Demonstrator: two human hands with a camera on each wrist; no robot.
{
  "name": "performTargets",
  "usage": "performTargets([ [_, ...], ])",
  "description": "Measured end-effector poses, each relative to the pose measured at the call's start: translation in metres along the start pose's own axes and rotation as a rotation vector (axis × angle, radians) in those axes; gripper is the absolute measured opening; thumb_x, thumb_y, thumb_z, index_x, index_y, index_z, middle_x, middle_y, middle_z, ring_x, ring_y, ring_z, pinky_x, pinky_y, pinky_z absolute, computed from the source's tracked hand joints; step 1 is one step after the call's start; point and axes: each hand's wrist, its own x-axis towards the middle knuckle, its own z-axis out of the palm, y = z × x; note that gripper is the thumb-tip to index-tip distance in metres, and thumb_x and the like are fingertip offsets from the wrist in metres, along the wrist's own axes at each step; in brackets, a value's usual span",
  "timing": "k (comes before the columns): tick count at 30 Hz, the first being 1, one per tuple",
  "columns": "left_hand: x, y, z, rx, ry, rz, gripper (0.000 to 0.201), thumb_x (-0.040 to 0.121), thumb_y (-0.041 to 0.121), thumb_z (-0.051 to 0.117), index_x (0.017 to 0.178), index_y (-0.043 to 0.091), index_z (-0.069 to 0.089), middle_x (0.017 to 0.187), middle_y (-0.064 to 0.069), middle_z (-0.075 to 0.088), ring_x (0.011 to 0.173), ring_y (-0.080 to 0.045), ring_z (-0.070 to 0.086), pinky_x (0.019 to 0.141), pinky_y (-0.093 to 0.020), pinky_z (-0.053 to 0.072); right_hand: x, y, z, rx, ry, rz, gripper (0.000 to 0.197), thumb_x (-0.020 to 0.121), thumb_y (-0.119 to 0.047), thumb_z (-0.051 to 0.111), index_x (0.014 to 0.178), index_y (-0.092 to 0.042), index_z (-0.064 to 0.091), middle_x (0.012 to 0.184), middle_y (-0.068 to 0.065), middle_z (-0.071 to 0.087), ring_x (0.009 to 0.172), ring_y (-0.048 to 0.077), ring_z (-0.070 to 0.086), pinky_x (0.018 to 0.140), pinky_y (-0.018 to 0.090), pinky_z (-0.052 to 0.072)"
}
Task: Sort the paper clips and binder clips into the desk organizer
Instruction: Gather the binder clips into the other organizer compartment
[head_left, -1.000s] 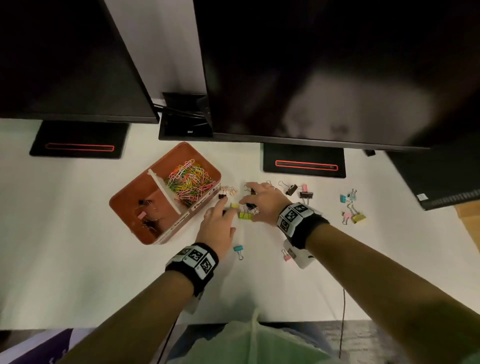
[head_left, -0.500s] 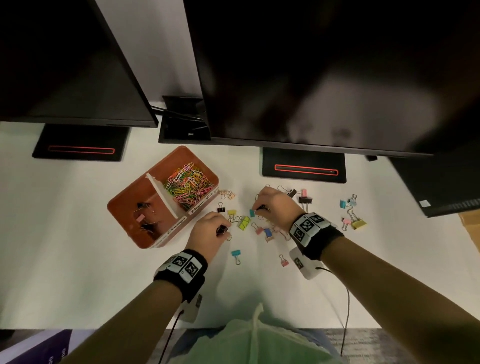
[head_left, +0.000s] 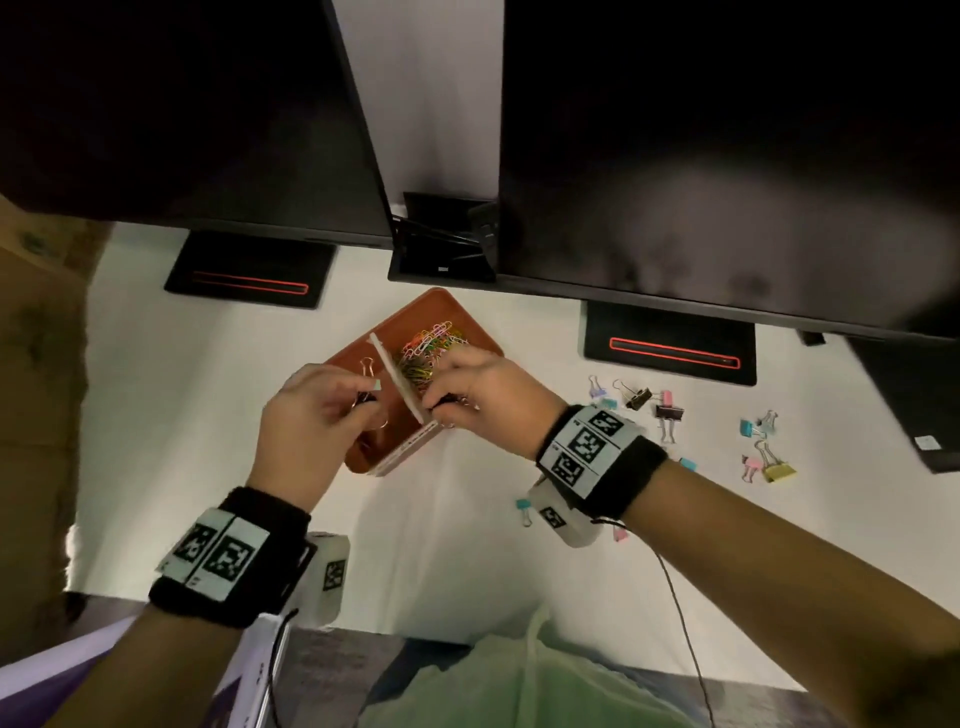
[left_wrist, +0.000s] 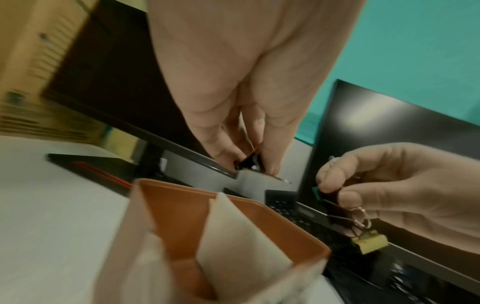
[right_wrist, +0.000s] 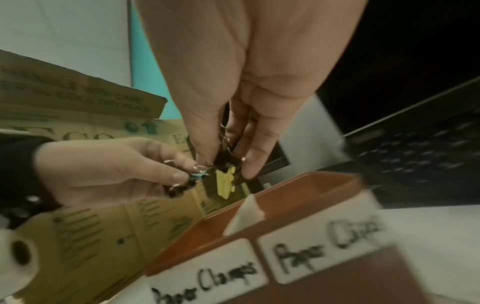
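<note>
The orange desk organizer (head_left: 448, 307) stands on the white desk; a white divider (head_left: 399, 383) splits it in two. Coloured paper clips (head_left: 432, 347) fill its right compartment. My left hand (head_left: 367, 401) hovers over the left compartment and pinches a black binder clip (left_wrist: 248, 163). My right hand (head_left: 437, 411) hangs over the divider, holding a bunch of binder clips (right_wrist: 225, 179), black and yellow among them. Labels on the organizer's front (right_wrist: 207, 273) read "Paper Clamps" and "Paper Clips". Several loose binder clips (head_left: 661, 411) lie on the desk to the right.
Two dark monitors (head_left: 727, 156) overhang the desk's back, with their black stands (head_left: 670, 349) behind the organizer. A cardboard box (head_left: 36, 364) stands at the left. A dark laptop (head_left: 924, 405) sits at the far right. More clips (head_left: 770, 463) lie near it.
Both hands have risen from the desk with binder clips and moved left, and now hover over the organizer. The head view has come closer.
</note>
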Motion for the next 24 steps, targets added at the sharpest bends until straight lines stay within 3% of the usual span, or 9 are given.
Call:
performTargets([
  [2, 0.008, -0.018, -0.014, 0.058, -0.019, -0.066, 0.014, 0.078, 0.01, 0.07, 0.088, 0.02, 0.069, 0.098, -0.003, 0.064, 0.085, -0.012, 0.062, 0.08, -0.019, 0.052, 0.021, -0.018, 0.021, 0.009, -0.035, -0.055, 0.013, 0.081, -0.01, 0.067, 0.094, -0.011, 0.07, 0.101, 0.009, 0.058, 0.093, 0.023, 0.056, 0.088, 0.038, 0.049],
  [5, 0.014, -0.029, -0.028, 0.051, -0.119, -0.145, 0.017, 0.093, 0.021, 0.051, 0.099, 0.02, 0.067, 0.101, -0.003, 0.066, 0.094, -0.02, 0.06, 0.089, -0.033, 0.047, 0.042, -0.033, 0.046, -0.002, -0.106, -0.066, 0.023, 0.083, -0.014, 0.064, 0.105, -0.01, 0.066, 0.117, 0.011, 0.052, 0.104, 0.026, 0.054, 0.095, 0.041, 0.046],
  [8, 0.013, -0.022, -0.035, 0.034, -0.1, -0.111, 0.024, 0.097, 0.025, 0.041, 0.106, 0.02, 0.063, 0.103, 0.002, 0.063, 0.097, -0.017, 0.057, 0.087, -0.027, 0.041, 0.043, -0.03, 0.052, -0.075, -0.153, -0.064, 0.03, 0.085, -0.024, 0.063, 0.114, -0.016, 0.061, 0.136, 0.008, 0.041, 0.113, 0.025, 0.052, 0.097, 0.04, 0.047],
  [12, 0.001, 0.001, -0.025, -0.024, -0.046, 0.055, 0.023, 0.092, 0.032, 0.047, 0.104, 0.022, 0.063, 0.103, 0.004, 0.062, 0.095, -0.012, 0.06, 0.088, -0.03, 0.048, 0.013, -0.005, 0.03, -0.008, -0.006, -0.036, 0.016, 0.085, -0.027, 0.062, 0.099, -0.018, 0.065, 0.114, 0.001, 0.054, 0.098, 0.016, 0.057, 0.083, 0.036, 0.054],
  [14, -0.008, 0.012, -0.006, -0.05, -0.113, 0.142, 0.015, 0.09, 0.021, 0.054, 0.102, 0.02, 0.064, 0.099, 0.004, 0.059, 0.088, -0.006, 0.06, 0.082, -0.022, 0.05, -0.012, 0.02, 0.013, -0.037, 0.096, 0.07, 0.014, 0.084, -0.026, 0.064, 0.096, -0.019, 0.064, 0.104, 0.0, 0.056, 0.09, 0.014, 0.056, 0.079, 0.037, 0.053],
  [16, -0.02, 0.022, 0.02, -0.048, -0.257, 0.207, 0.017, 0.089, 0.013, 0.057, 0.102, 0.021, 0.063, 0.101, 0.01, 0.056, 0.091, -0.001, 0.058, 0.081, -0.012, 0.047, -0.04, 0.05, -0.002, -0.083, 0.109, 0.264, 0.023, 0.082, -0.028, 0.067, 0.103, -0.021, 0.062, 0.104, -0.001, 0.056, 0.089, 0.013, 0.053, 0.083, 0.04, 0.051],
  [19, -0.031, 0.019, 0.068, 0.034, -0.462, 0.249, 0.024, 0.087, 0.017, 0.058, 0.111, 0.024, 0.059, 0.119, 0.008, 0.047, 0.112, -0.001, 0.047, 0.098, -0.022, 0.042, -0.072, 0.079, -0.015, -0.206, -0.075, 0.525, 0.043, 0.08, -0.036, 0.067, 0.119, -0.026, 0.053, 0.118, 0.002, 0.053, 0.108, 0.019, 0.05, 0.099, 0.041, 0.043],
  [21, -0.031, 0.012, 0.099, 0.175, -0.557, 0.232, 0.036, 0.086, 0.02, 0.058, 0.121, 0.028, 0.051, 0.138, 0.003, 0.033, 0.131, -0.011, 0.032, 0.109, -0.032, 0.032, -0.082, 0.086, -0.015, -0.246, -0.174, 0.563, 0.05, 0.078, -0.039, 0.068, 0.124, -0.025, 0.051, 0.127, 0.003, 0.05, 0.117, 0.023, 0.046, 0.103, 0.039, 0.039],
  [24, -0.026, 0.002, 0.135, 0.436, -0.643, 0.158, 0.054, 0.086, 0.021, 0.057, 0.133, 0.035, 0.033, 0.154, -0.001, 0.003, 0.143, -0.025, 0.006, 0.114, -0.043, 0.026, -0.084, 0.085, -0.006, -0.266, -0.238, 0.554, 0.053, 0.077, -0.039, 0.069, 0.125, -0.027, 0.05, 0.136, 0.007, 0.043, 0.121, 0.026, 0.044, 0.104, 0.041, 0.039],
])
